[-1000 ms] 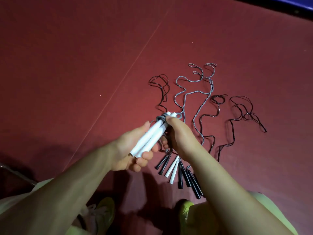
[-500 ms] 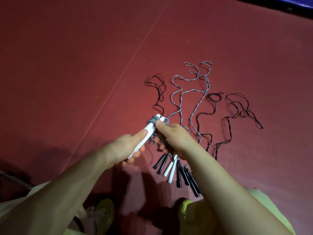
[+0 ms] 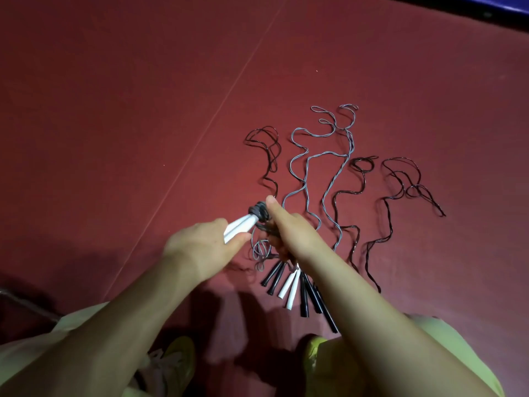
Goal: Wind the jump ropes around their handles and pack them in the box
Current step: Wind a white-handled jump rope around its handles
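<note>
My left hand (image 3: 200, 247) grips a pair of white handles (image 3: 240, 226) held together, their tips pointing up and right. Grey rope (image 3: 259, 212) is coiled around the handle tips. My right hand (image 3: 289, 230) pinches that grey rope beside the coil, thumb up against it, and a loose grey loop (image 3: 259, 250) hangs below. Several more jump ropes lie on the red floor: a grey one (image 3: 317, 156) and black ones (image 3: 269, 147), with black handles (image 3: 273, 279) and white handles (image 3: 290, 287) bunched under my right forearm. No box is in view.
The red floor mat (image 3: 114, 110) has a thin seam (image 3: 217, 118) running diagonally. A blue edge (image 3: 486, 4) borders the top right. My knees and a yellow-green shoe (image 3: 177, 359) fill the bottom of the view.
Both hands moved left and tilted the white handles flatter. The grey coil at the handle tips has grown, and a slack grey loop now hangs below the hands.
</note>
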Motion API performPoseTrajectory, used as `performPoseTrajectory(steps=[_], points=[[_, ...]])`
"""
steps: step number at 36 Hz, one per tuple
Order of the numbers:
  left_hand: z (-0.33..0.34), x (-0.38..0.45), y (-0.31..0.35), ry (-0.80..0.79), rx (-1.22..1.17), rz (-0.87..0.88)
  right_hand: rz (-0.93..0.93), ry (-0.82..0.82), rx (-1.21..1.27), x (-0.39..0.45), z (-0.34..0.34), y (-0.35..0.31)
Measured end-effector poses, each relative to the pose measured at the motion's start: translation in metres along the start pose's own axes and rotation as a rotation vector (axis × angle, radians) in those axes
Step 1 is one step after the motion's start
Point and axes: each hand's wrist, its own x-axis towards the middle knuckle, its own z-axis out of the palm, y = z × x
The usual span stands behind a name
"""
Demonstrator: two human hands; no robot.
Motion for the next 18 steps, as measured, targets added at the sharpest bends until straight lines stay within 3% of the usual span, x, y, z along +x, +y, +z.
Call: performPoseTrajectory(steps=[8, 15, 18], points=[[-0.0007, -0.0054, 0.0062, 0.148, 0.129, 0.107, 0.088, 0.013, 0.188, -0.0015, 0.0005, -0.0009], [-0.0047, -0.0073, 0.0107, 0.135, 0.049, 0.114, -0.017, 0.066, 0.092, 0.0008, -0.0017, 0.0008], [-0.0078, -0.0059, 0.0088, 0.035, -0.153, 0.074, -0.072, 0.113, 0.048, 0.0026, -0.0026, 0.0026]])
